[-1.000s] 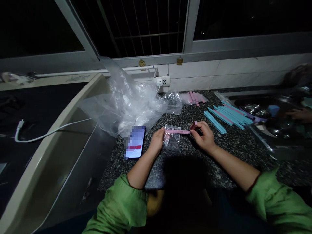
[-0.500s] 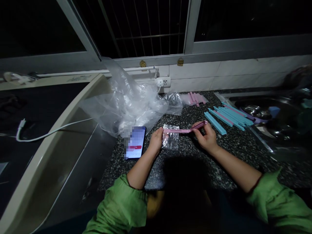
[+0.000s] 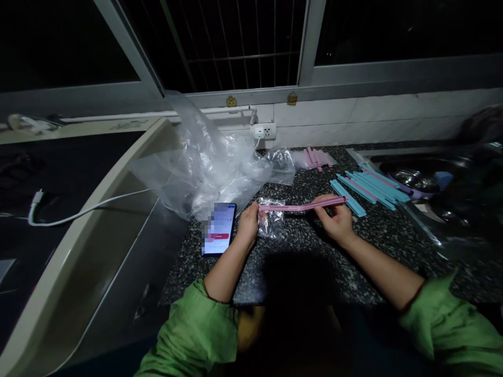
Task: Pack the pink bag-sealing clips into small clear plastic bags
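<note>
A long thin pink plastic strip [image 3: 288,208], bent at a joint near its middle, stretches between my two hands above the counter. My left hand [image 3: 248,224] is closed on its left end. Fingers of my right hand [image 3: 336,220] pinch the right half, which slants slightly upward and pokes out past them. Behind and below the strip's left part lies a small clear plastic packet [image 3: 272,225]; whether my left hand touches it I cannot tell. Right of my right hand lie several blue strips [image 3: 371,186] with a few pink ones among them.
A lit phone [image 3: 220,235] lies left of my left hand. Crumpled clear plastic bags [image 3: 220,167] spread behind it. More pink pieces [image 3: 316,157] sit in a bag near the wall. A sink [image 3: 463,157] holding metal bowls is at the right; a white cable [image 3: 98,201] crosses the left.
The right half of the pink strip has swung outward and down, so the strip is straighter. My right hand has shifted slightly right, my left hand slightly left.
</note>
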`<state>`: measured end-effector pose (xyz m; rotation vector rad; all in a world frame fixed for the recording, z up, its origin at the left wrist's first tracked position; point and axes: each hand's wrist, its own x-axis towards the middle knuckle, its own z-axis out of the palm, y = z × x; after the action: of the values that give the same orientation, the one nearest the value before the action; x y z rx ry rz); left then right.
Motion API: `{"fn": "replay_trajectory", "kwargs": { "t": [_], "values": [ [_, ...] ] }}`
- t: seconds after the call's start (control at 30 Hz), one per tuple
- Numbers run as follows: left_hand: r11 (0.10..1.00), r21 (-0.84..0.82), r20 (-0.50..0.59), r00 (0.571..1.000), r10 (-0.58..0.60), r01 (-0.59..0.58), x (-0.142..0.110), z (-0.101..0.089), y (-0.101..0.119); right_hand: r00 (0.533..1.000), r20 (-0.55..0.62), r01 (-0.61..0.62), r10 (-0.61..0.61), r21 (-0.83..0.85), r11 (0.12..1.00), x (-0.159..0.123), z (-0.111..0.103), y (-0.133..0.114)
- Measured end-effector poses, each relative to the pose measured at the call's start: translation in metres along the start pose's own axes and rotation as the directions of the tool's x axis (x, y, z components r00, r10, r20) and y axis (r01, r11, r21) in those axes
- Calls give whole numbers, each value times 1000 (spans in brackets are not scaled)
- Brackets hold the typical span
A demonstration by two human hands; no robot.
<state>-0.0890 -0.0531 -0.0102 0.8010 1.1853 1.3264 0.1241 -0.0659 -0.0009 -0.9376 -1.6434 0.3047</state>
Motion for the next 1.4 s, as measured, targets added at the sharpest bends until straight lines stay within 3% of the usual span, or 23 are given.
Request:
{"fn": "replay_trajectory", "kwargs": {
  "t": [0.93,1.2,1.4],
  "values": [
    [999,-24,12,999,-48,49,4,-4,-1,995,13,-100,99,83,992,-2,1,-1],
    [997,79,-2,1000,17,-17,7,-6,-9,999,42,-21,21,-2,1000,-2,1,0],
    [986,144,85,994,67,-79,1,-4,-6,986,162,39,-25,-83,996,-1,4,1]
  ]
}}
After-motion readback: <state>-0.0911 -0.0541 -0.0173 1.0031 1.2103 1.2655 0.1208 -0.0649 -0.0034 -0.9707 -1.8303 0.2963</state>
